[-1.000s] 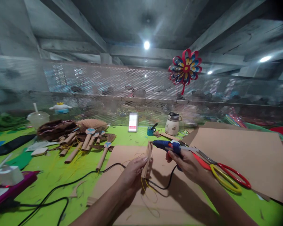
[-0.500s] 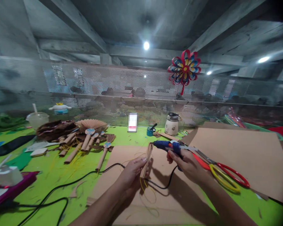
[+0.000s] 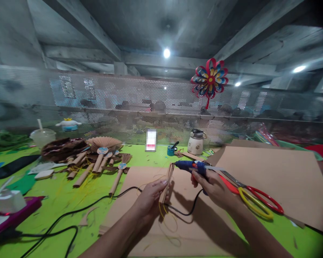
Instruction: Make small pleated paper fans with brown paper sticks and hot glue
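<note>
Between the fingers of my left hand (image 3: 152, 195) is a narrow folded strip of brown paper (image 3: 169, 179), held tilted upright, with a yellow string (image 3: 169, 222) hanging from its lower end. My right hand (image 3: 211, 184) grips a blue hot glue gun (image 3: 190, 166), its nozzle at the strip's top edge. A clear glue stick shows at the gun's back. Whether glue is coming out is too small to tell. Brown paper sheets (image 3: 140, 229) lie under both hands.
Paper fans (image 3: 106, 143) with rolled handles lie at the left. Scissors (image 3: 255, 200) rest right of my right hand, beside large brown paper (image 3: 271, 175). A black cord (image 3: 61, 216) crosses the table from a purple power strip (image 3: 29, 208). A jug (image 3: 195, 143) stands behind.
The strip in my left hand has turned slightly, so it looks narrower. The glue gun's nozzle stays at its top edge.
</note>
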`<act>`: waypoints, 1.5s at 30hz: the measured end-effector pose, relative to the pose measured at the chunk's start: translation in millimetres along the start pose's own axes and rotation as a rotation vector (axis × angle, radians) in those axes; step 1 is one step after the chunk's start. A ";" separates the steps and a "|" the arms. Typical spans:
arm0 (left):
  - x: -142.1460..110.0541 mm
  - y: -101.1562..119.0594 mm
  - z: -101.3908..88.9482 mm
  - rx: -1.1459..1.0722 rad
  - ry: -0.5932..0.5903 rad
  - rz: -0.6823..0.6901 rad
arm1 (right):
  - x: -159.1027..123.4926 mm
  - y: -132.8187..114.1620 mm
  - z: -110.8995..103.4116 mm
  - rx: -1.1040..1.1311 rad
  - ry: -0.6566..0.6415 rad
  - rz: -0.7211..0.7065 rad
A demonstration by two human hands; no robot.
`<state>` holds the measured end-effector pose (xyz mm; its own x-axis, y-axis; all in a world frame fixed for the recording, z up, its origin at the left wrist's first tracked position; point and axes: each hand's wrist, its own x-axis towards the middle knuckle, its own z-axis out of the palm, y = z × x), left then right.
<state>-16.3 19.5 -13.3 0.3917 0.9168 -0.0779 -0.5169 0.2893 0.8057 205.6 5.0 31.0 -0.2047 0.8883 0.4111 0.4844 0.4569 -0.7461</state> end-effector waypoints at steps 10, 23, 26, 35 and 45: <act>-1.4 -1.3 1.2 0.020 0.029 -0.001 | 0.4 -0.1 -0.4 0.018 0.001 -0.014; -0.8 0.0 0.7 0.026 0.013 0.000 | -3.1 -0.1 -2.4 -0.009 -0.018 -0.005; -1.2 0.0 1.2 0.028 0.015 0.000 | -3.1 1.7 -2.4 -0.003 -0.011 -0.016; -2.3 -0.5 3.2 0.034 0.025 -0.013 | -1.7 4.1 -1.2 0.005 0.013 -0.002; -4.2 -0.2 3.8 0.043 0.066 -0.027 | -0.9 4.8 -2.5 -0.001 0.020 0.009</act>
<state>-14.9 14.6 -10.8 0.3534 0.9253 -0.1376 -0.4730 0.3037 0.8271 210.2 6.3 28.4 -0.1835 0.8912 0.4148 0.4866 0.4490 -0.7495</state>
